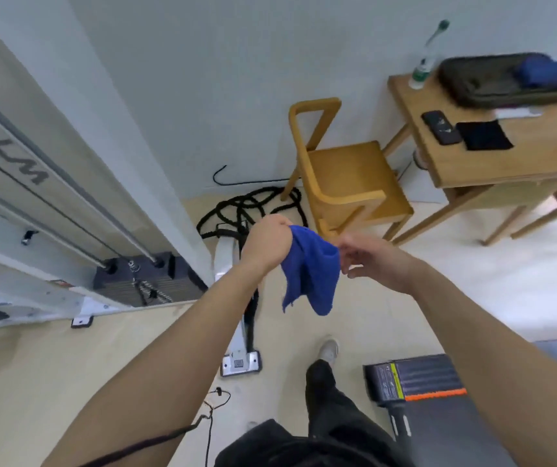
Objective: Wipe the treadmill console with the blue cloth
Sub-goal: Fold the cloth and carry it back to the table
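A blue cloth (310, 271) hangs in mid-air in front of me, held up between both hands. My left hand (268, 244) grips its upper left corner in a closed fist. My right hand (374, 261) pinches its upper right edge with thumb and fingertips, the other fingers spread. The rest of the cloth droops in loose folds below. The rear end of a treadmill (415, 382), dark with an orange stripe, shows at the lower right. The treadmill console is out of view.
A wooden chair (347, 183) stands ahead, next to a wooden table (512, 156) carrying a bottle, a dark bag, a phone and another blue cloth. Black ropes (246, 210) lie on the floor. A weight machine (68, 230) fills the left. My foot (329, 348) is below.
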Action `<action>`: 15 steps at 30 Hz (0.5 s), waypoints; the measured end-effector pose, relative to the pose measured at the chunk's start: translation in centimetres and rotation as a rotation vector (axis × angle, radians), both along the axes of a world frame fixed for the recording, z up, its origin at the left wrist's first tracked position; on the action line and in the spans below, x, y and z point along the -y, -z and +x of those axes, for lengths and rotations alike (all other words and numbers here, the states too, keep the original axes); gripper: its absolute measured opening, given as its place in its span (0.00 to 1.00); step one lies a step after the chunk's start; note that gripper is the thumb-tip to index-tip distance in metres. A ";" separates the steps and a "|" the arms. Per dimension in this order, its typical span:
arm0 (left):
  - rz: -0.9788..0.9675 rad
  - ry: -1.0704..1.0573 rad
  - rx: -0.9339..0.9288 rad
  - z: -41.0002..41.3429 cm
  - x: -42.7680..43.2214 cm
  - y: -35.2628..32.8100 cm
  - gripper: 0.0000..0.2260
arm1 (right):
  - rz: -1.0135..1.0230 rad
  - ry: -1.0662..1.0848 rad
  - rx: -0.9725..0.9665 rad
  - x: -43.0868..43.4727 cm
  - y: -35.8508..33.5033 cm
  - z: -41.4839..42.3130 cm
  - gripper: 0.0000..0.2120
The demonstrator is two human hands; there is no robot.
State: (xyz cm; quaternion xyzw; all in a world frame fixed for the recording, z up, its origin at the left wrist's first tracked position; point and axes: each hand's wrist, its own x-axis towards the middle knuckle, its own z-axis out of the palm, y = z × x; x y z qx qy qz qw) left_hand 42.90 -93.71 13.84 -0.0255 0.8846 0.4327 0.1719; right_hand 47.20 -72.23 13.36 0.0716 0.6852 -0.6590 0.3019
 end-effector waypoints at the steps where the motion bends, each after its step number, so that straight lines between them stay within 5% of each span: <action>1: 0.033 0.038 0.000 -1.6 -2.3 -0.4 0.14 | 0.063 -0.002 -0.048 -1.8 0.0 -0.5 0.25; 7: 0.000 0.423 0.028 -10.0 -16.1 -3.2 0.12 | 0.093 -0.039 -0.189 -10.6 -0.6 -3.9 0.21; 12: -0.013 0.588 0.134 -16.5 -25.2 -6.3 0.10 | 0.033 0.245 -0.247 -19.7 -0.9 -8.2 0.10; 15: 0.114 0.561 0.236 -19.8 -29.5 -7.0 0.07 | -0.088 0.491 -0.184 -25.3 -1.8 -10.3 0.18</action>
